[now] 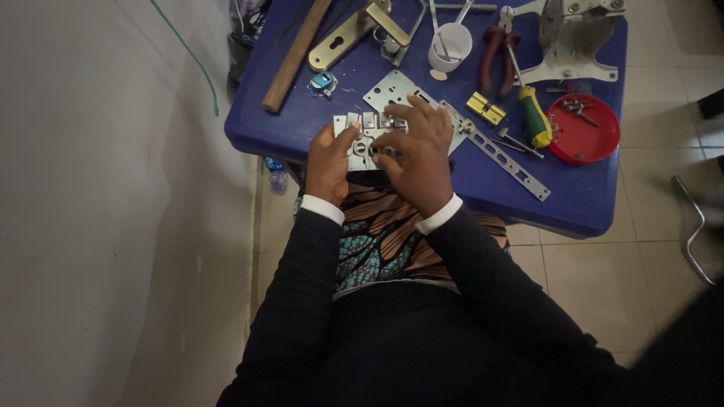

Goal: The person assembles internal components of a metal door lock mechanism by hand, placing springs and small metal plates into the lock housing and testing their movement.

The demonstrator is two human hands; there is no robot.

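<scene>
A lock body (362, 143) sits at the near edge of the table (588, 203), between the left hand (328, 162) and the right hand (418, 154). Behind it lies a flat plate (392, 90); a long strip (505, 154) runs off to the right. Further right — a screwdriver (532, 113), then a dish (584, 132) with screws in it. At the back stand a cup (450, 45) and pliers (494, 64); a wooden handle (294, 56) lies far left.

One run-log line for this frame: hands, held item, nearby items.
left hand: grips lock case | right hand: fingers on its parts | near: metal strip, red dish, screwdriver | surface: blue table
</scene>
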